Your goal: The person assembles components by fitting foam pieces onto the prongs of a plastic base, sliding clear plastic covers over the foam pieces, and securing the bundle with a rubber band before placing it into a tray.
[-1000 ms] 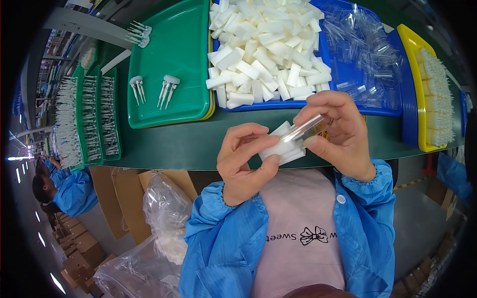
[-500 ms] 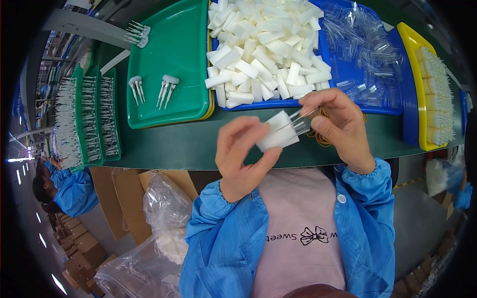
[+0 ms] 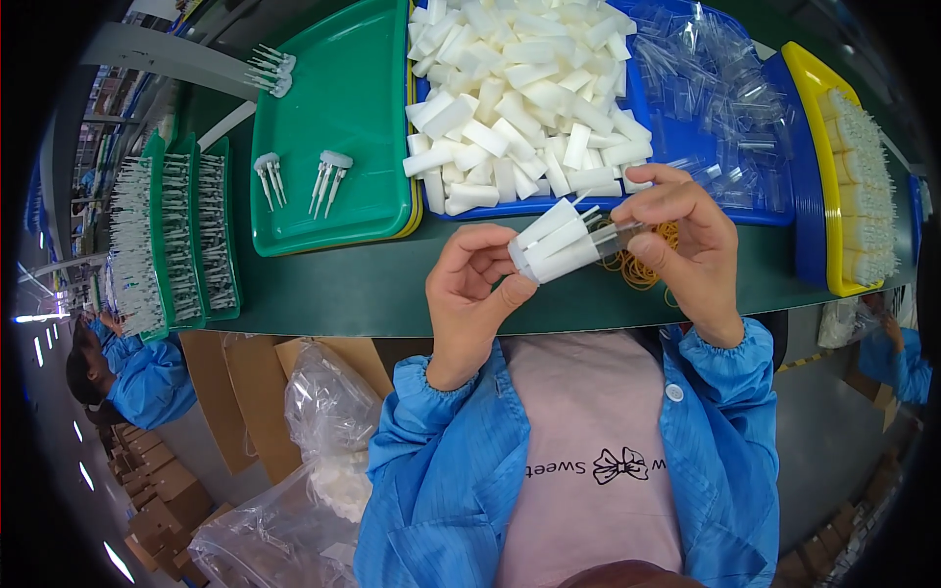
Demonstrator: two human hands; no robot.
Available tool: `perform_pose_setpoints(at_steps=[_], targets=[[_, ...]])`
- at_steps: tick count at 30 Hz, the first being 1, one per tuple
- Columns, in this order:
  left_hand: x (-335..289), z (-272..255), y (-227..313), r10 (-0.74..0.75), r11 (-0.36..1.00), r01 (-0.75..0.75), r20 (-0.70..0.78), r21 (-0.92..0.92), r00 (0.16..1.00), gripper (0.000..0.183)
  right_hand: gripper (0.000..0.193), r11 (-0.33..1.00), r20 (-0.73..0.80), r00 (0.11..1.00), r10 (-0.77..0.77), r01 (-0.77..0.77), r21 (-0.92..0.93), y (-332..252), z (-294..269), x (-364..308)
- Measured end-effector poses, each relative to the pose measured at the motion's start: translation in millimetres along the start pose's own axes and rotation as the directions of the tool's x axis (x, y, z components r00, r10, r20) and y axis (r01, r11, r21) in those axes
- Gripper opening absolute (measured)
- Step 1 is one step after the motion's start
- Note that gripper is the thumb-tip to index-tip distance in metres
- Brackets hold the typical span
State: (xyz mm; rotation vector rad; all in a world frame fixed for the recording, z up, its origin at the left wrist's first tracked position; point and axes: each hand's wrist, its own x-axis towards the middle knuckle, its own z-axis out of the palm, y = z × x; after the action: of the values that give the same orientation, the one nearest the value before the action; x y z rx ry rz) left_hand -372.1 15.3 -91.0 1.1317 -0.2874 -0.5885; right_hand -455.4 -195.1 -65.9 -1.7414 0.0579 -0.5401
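Observation:
My left hand (image 3: 463, 306) is closed around the base of a white pronged part (image 3: 557, 243), whose white arms fan out to the upper right. Its thumb presses the base from below. A clear plastic sleeve (image 3: 618, 237) is pinched between the thumb and fingers of my right hand (image 3: 691, 235). The sleeve's left end meets the tip of the lowest white arm; whether it encloses that tip I cannot tell. Just below my right fingers lies a bunch of yellow rubber bands (image 3: 642, 267) on the dark green table (image 3: 372, 294).
White foam blocks (image 3: 520, 98) heap up in a blue tray beyond my hands. Clear plastic pieces (image 3: 725, 118) fill another blue tray. A green tray (image 3: 333, 98) holds several white pronged parts. Green racks (image 3: 181, 235) stand left, a yellow tray (image 3: 833, 176) right. A co-worker (image 3: 142, 377) sits far left.
The white part has turned in my left hand, and its arms now show spread apart. My right hand has moved slightly right, with the clear sleeve still in its fingers.

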Motion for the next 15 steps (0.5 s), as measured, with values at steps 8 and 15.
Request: perform_pose_setpoints(at_steps=[8,15], targets=[[-4,8,-3,0.084,0.996,-0.081,0.102,-0.035,0.991,0.037,0.016,1.0,0.075,0.997,-0.013,0.011,0.025,-8,10,-14],[-3,10,-9,0.041,0.998,-0.038,0.094,-0.041,0.995,0.037,0.019,0.997,0.034,0.998,0.061,-0.062,0.037,-3,13,-19]])
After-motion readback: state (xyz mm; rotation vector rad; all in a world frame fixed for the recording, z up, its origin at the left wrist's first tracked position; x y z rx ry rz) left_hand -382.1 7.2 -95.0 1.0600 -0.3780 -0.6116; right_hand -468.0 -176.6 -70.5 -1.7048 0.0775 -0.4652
